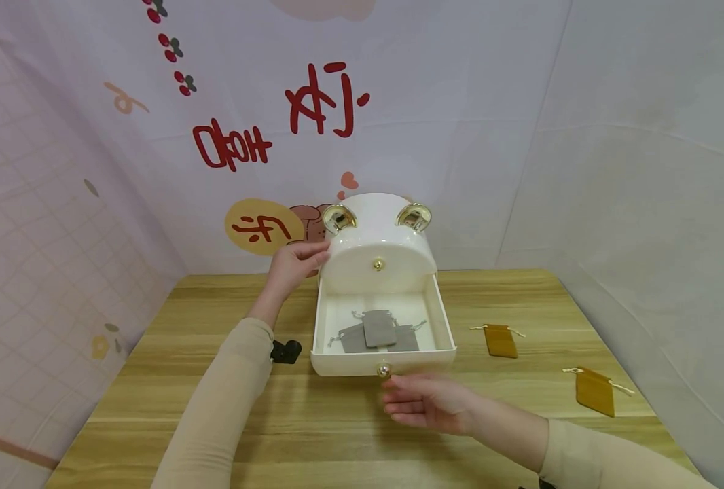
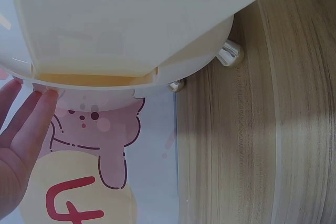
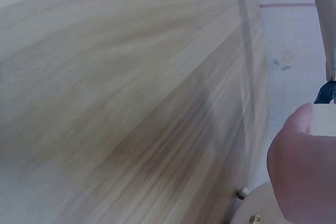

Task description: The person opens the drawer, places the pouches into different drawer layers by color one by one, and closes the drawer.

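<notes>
A white round-topped box [image 1: 377, 255] with two gold ears stands at the back of the wooden table. Its bottom drawer [image 1: 383, 356] is pulled out and holds several grey drawstring pouches [image 1: 378, 329]. My left hand [image 1: 313, 258] rests with straight fingers against the box's left side; in the left wrist view its fingertips [image 2: 44, 100] touch the box's lower edge [image 2: 105, 80]. My right hand [image 1: 401, 395] lies relaxed just below the drawer's small metal knob [image 1: 384, 370], with its thumb close to the knob and nothing in it. The right wrist view shows only a blurred thumb [image 3: 302, 166] over the table.
Two mustard-yellow drawstring pouches lie on the table to the right, one near the box [image 1: 500, 340] and one near the right edge [image 1: 595, 391]. A small black object [image 1: 286, 351] sits left of the drawer. Fabric walls enclose the table [image 1: 227, 421] on three sides.
</notes>
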Available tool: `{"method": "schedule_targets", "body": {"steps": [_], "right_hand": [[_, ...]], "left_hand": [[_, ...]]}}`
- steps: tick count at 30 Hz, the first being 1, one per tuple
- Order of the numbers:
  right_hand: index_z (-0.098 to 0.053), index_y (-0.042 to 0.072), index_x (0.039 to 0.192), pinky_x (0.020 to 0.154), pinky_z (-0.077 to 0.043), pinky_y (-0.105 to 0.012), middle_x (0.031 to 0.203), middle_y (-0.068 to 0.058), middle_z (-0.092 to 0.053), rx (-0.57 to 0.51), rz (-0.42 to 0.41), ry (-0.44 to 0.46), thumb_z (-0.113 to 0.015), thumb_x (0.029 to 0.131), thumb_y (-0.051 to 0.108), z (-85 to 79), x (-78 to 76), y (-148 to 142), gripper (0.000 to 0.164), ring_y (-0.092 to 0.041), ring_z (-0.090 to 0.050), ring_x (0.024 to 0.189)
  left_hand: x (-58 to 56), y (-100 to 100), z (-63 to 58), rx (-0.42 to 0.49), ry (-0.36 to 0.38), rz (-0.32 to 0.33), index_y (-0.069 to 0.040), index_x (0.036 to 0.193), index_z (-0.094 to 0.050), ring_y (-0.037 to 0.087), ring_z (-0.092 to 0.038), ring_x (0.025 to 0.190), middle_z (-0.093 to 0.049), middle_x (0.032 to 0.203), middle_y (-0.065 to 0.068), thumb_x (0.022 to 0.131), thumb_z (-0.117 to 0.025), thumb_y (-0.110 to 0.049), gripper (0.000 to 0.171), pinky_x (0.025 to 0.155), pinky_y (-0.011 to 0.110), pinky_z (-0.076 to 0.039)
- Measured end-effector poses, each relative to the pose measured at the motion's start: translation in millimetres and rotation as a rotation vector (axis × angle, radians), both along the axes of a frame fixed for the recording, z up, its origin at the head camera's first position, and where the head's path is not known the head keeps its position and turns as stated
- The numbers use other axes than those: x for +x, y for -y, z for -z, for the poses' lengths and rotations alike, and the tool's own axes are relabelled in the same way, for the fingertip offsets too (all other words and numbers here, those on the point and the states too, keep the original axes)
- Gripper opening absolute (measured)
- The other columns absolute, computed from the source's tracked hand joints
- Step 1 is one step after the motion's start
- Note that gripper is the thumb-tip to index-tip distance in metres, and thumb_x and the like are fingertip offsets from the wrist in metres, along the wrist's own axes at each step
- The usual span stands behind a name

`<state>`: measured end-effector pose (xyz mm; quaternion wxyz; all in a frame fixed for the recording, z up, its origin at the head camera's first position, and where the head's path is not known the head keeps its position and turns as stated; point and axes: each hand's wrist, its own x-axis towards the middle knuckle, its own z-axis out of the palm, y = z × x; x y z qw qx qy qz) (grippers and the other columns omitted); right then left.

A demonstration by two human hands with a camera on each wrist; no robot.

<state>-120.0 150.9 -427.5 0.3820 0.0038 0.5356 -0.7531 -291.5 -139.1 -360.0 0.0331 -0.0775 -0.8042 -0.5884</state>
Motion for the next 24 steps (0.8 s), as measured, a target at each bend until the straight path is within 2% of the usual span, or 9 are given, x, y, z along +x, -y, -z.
{"method": "schedule_targets", "body": {"steps": [6,14,24], "right_hand": [[-0.060,-0.008,0.122,0.095,-0.053,-0.034,0.107,-0.013,-0.069,-0.059,0.042,0.030,-0.063,0.099,0.020,3.8,-2.3,6.4,0.036,-0.022,-0.068,0.098],[-0.066,-0.003,0.113,0.092,-0.054,-0.030,0.101,-0.010,-0.072,-0.130,0.052,0.033,-0.057,0.102,0.016,4.8,-6.8,11.8,0.023,-0.019,-0.070,0.094],[-0.068,-0.003,0.111,0.088,-0.056,-0.027,0.096,-0.008,-0.073,-0.132,0.079,0.029,-0.054,0.103,0.013,6.5,-7.7,15.8,0.023,-0.016,-0.071,0.090]], "left_hand": [[-0.5,-0.1,0.4,-0.001,-0.006,-0.003,-0.014,0.121,-0.074,0.022,-0.066,0.104,-0.067,0.123,0.006,0.091,-0.075,-0.027,0.033,0.083,0.035,-0.059],[-1.8,0.5,2.8,-0.013,-0.015,-0.007,-0.015,0.122,-0.073,0.022,-0.066,0.104,-0.067,0.122,0.006,0.091,-0.074,-0.027,0.033,0.082,0.033,-0.059],[0.5,-0.5,1.0,-0.013,-0.016,-0.010,-0.016,0.122,-0.073,0.022,-0.066,0.104,-0.067,0.122,0.005,0.091,-0.074,-0.027,0.033,0.082,0.033,-0.059]]}}
